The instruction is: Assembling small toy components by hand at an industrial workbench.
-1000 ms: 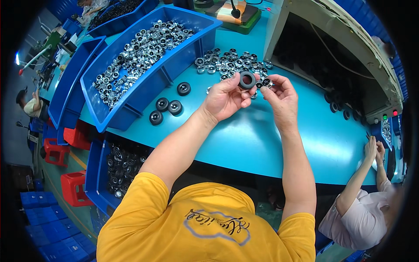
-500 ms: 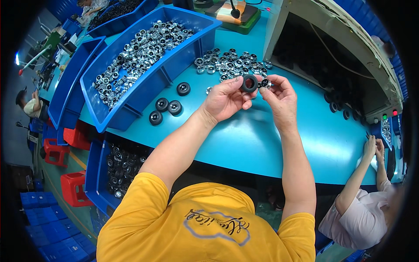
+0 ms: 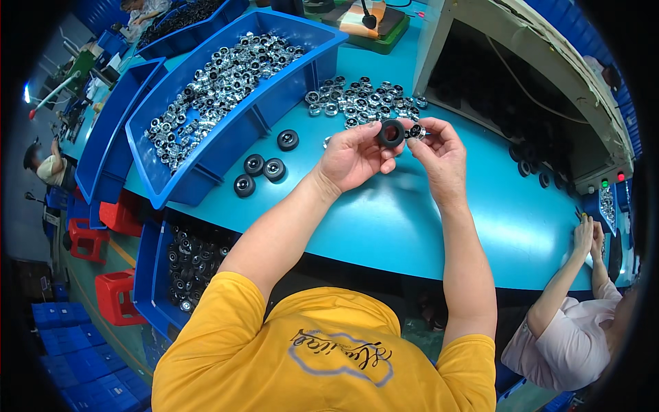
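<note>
Between thumb and fingers, my left hand [image 3: 352, 156] grips a black rubber tire [image 3: 392, 134] with an open centre. Close on its right, my right hand [image 3: 443, 154] pinches a small chrome wheel hub [image 3: 416, 132] with a dark middle. Tire and hub are held side by side above the turquoise table; whether they touch I cannot tell. Just beyond my hands lies a spread of loose chrome hubs [image 3: 364, 99]. Left of my left forearm rest several wheels with tires fitted, one wheel [image 3: 288, 140] apart from the others.
A large blue bin [image 3: 206, 161] of chrome hubs stands at the left. Below the table edge, another blue bin [image 3: 152, 275] holds black wheels. A pale-framed machine [image 3: 439, 55] with black tires inside stands at the right. A co-worker's hands [image 3: 587, 237] are at the right edge.
My hands, the tire and the hub stay almost where they were. At the right, the co-worker's hands have shifted slightly.
</note>
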`<state>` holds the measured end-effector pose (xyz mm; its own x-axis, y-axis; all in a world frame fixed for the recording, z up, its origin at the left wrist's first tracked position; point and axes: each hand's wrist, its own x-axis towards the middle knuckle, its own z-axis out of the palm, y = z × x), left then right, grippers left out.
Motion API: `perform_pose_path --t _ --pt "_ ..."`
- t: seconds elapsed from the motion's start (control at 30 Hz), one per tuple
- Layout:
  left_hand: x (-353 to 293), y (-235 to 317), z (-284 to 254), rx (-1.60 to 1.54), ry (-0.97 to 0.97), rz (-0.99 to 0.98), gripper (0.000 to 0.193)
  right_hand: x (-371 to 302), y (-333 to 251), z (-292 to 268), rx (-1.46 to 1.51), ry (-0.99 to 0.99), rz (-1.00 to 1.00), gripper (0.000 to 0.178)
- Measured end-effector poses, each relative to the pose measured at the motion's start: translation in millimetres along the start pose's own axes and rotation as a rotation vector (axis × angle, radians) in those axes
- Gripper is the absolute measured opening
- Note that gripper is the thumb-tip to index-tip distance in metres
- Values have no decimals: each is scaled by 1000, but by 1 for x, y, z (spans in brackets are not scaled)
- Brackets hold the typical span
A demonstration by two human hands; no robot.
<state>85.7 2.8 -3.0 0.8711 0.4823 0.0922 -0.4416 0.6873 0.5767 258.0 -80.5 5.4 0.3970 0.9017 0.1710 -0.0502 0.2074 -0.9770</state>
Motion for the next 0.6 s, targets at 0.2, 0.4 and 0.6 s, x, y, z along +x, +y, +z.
perform_pose_path --t 0.2,0.4,0.6 --pt "0 0 2 -27 1 11 58 -1 -1 1 6 1 -7 35" --pt "1 1 1 -48 7 24 58 -1 -1 1 5 -3 -4 36" --pt "2 0 -5 -94 -20 37 57 0 1 1 16 -2 -11 36"
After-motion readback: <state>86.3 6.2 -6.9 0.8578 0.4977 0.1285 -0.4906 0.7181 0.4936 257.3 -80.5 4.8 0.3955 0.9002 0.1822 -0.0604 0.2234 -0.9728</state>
